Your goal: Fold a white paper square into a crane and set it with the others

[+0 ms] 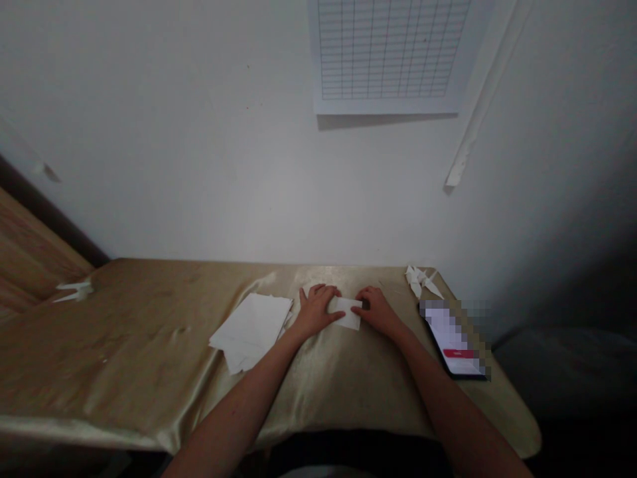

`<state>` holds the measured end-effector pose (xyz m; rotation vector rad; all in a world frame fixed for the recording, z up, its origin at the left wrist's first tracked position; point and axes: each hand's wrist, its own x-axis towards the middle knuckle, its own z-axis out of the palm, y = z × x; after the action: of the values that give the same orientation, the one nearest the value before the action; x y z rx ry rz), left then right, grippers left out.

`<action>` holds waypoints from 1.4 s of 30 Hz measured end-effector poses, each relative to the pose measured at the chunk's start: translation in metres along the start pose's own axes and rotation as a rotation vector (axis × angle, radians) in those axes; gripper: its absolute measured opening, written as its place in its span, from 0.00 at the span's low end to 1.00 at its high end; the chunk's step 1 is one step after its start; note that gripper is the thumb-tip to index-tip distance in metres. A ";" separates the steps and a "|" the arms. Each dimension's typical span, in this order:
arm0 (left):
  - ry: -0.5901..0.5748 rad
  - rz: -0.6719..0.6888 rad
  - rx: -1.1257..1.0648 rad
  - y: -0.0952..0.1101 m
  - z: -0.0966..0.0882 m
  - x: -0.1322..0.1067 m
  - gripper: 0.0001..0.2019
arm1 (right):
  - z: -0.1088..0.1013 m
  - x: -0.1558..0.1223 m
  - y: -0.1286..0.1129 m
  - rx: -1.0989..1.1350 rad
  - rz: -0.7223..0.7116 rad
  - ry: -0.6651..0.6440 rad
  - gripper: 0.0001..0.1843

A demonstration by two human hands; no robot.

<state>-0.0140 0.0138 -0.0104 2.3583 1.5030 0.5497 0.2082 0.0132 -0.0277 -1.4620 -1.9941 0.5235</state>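
Between the left hand (pixel 316 312) and the right hand (pixel 379 312), a small white paper (pixel 350 321) lies nearer the bench's (pixel 149 332) back edge than its front. Both hands curl loosely, thumbs touching its sides; whether they pinch it, I cannot tell.

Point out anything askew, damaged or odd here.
The paper stack beside the left hand is askew: its corners don't line up. The tablecloth is creased. On the wall, the white strip looks ragged at its lower end.

Dimly lit; darkest at lower right. Shadowed softly beneath gridded sheet (pixel 391 56). Sheened in patches on tablecloth (pixel 343 392). Soft in detail; pixelated across part of phone (pixel 450 342).
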 end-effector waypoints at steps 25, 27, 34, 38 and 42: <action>0.098 -0.063 -0.022 -0.002 -0.001 0.001 0.22 | -0.014 -0.005 -0.007 -0.072 -0.170 0.022 0.09; 0.111 -0.055 -0.028 -0.002 -0.002 0.001 0.19 | -0.012 -0.005 -0.004 -0.049 -0.164 0.003 0.10; 0.045 0.066 -0.040 0.002 0.001 -0.003 0.14 | -0.003 0.001 0.012 -0.053 -0.155 0.047 0.11; 0.013 0.101 0.012 0.008 0.005 -0.008 0.11 | 0.000 0.002 0.017 -0.064 -0.137 0.066 0.13; -0.009 0.106 0.087 0.013 0.005 -0.011 0.12 | 0.003 0.001 0.019 -0.031 -0.148 0.063 0.14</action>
<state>-0.0060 -0.0017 -0.0110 2.5148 1.4316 0.5077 0.2194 0.0201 -0.0423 -1.3193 -2.0489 0.3801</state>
